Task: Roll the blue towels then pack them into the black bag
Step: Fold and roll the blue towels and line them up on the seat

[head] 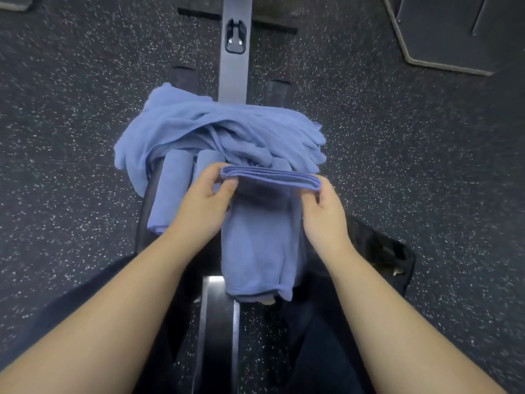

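Both forearms reach up from the bottom of the frame, and between them my left hand (203, 199) and right hand (324, 207) hold a folded blue towel (261, 240) at centre frame, fingers pinching each end of its top fold while the rest hangs down. Just above, a heap of loose towels (216, 129) lies on the surface, with two rolled towels (170, 189) at its near edge. At the lower right sits the black bag (380, 248) on the speckled floor (71, 115).

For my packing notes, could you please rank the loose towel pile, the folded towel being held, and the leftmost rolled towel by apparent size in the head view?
1. loose towel pile
2. folded towel, though nearer the camera
3. leftmost rolled towel
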`<state>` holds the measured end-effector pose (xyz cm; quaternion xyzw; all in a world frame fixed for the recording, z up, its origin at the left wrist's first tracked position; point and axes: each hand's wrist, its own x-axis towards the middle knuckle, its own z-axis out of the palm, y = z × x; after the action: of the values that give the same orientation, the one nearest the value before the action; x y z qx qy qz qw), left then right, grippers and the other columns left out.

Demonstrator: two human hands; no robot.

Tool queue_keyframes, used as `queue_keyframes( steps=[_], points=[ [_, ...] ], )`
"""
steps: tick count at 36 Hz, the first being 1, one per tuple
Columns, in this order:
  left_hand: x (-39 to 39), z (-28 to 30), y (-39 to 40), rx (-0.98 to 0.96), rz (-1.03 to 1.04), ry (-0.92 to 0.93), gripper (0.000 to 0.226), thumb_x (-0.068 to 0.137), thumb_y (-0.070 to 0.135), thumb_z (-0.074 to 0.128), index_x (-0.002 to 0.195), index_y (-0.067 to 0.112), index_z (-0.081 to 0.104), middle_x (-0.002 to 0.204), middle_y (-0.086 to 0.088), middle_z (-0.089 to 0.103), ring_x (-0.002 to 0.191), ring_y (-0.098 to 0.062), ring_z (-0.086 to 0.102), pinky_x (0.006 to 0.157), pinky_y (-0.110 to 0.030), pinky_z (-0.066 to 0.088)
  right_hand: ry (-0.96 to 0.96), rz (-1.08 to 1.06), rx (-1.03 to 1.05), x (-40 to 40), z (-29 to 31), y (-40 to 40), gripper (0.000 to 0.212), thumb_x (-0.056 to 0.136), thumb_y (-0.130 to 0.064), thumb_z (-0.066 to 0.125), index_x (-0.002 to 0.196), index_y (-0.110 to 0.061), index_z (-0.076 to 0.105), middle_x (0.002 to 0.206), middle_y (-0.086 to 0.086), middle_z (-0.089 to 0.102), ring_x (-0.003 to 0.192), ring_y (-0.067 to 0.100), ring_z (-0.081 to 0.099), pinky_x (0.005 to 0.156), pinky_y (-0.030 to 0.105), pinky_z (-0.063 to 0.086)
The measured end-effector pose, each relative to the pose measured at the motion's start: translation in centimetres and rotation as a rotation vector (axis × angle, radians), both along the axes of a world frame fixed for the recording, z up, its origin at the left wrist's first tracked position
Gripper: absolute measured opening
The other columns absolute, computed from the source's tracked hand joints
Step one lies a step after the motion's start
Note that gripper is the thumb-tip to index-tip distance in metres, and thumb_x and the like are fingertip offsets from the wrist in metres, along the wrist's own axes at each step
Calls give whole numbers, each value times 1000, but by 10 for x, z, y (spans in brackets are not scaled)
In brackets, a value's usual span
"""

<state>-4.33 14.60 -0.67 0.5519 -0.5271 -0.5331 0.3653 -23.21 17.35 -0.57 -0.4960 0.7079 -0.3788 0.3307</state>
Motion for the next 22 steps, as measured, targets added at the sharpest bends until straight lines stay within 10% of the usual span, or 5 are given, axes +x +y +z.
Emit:
queue_keyframes(
  steps=[9, 17, 22],
  points=[
    [-9, -15, -52, 27, 2, -127, 18, 80, 44, 43, 88, 32, 53, 100, -12, 64, 94, -30, 64, 92, -54, 48, 65, -21, 25, -4, -29, -48, 20, 101, -24, 40, 106, -13, 55, 85, -10, 54, 82, 10, 49, 61, 20, 32],
    [-14, -31, -78, 45, 49, -113, 17, 81, 42, 43, 87, 28, 52, 81, 8, 57, 85, -23, 64, 92, -52, 50, 4, -71, 47, -6, -50, -80, 7, 94, -24, 51, 100, -21, 49, 97, 8, 65, 90, 27, 64, 83, 44, 51],
    [-16, -36, -89, 32, 37, -125, 18, 79, 46, 45, 91, 37, 55, 90, 5, 62, 97, -27, 65, 95, -51, 49, -63, -12, 71, -9, -56, -86, 31, 90, -16, 57, 117, -20, 42, 95, -8, 62, 78, 4, 59, 70, 20, 44]
  ],
)
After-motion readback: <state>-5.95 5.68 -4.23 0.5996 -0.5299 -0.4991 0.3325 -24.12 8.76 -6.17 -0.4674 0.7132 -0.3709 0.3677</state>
